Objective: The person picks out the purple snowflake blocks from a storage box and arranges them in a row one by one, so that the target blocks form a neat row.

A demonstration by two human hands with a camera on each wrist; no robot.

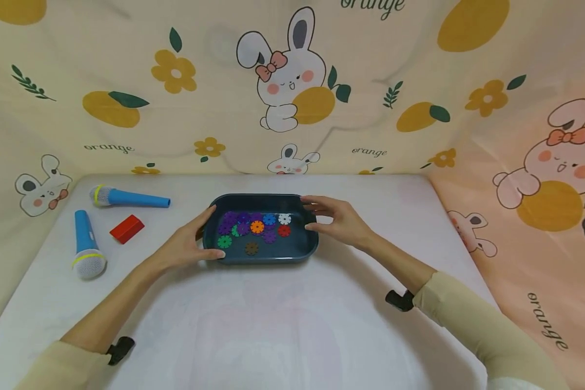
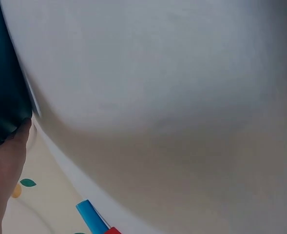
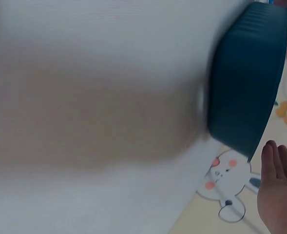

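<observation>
A dark teal plastic tray (image 1: 283,253) is at the middle of the white table, toward its back. Several notched plastic discs (image 1: 257,227) lie inside it, in purple, blue, green, orange, white, red and brown. My left hand (image 1: 185,246) grips the tray's left end, thumb along the front rim and fingers round the far side. At the right end, my right hand (image 1: 342,221) has its fingertips and thumb right at the rim. The right wrist view shows those fingers (image 3: 270,158) fairly straight beside the tray's outer wall (image 3: 245,83).
On the left of the white table (image 1: 283,325) lie two blue toy microphones, one (image 1: 138,199) sideways at the back and another (image 1: 84,233) pointing forward. A red block (image 1: 127,229) sits between them. A bunny-and-orange patterned cloth (image 1: 214,108) hangs behind the table.
</observation>
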